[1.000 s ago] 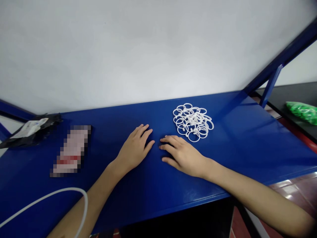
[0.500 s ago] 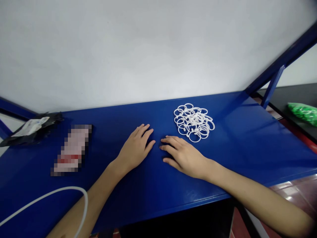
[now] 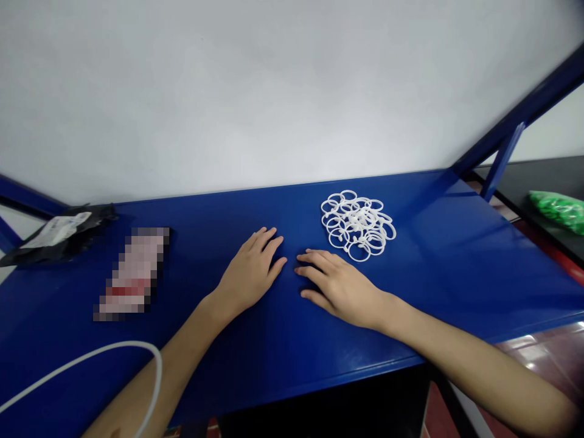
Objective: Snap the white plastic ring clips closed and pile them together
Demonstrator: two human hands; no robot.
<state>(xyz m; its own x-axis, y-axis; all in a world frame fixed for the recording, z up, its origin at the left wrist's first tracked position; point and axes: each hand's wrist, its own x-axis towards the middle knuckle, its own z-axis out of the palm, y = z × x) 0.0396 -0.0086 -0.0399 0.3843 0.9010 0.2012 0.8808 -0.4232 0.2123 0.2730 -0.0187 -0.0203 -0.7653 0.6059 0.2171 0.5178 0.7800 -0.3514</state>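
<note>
My left hand (image 3: 250,267) lies palm down on the blue tabletop (image 3: 292,359), fingers stretched out and slightly apart, with nothing in it. Opposite it, my right hand (image 3: 340,286) also rests flat on the surface, fingers spread and holding nothing. A small gap separates the two sets of fingertips. Just beyond my right hand is a loose pile of thin white plastic rings (image 3: 358,225), overlapping one another; they look like looped cable ties. The hand does not touch them.
To the left lie a blurred-out pinkish flat item (image 3: 134,267) and a black plastic package (image 3: 59,234) with a white label. A white cable (image 3: 91,353) arcs over my left forearm. At right, a green bag (image 3: 559,210) sits on a dark surface beyond a blue frame (image 3: 506,155).
</note>
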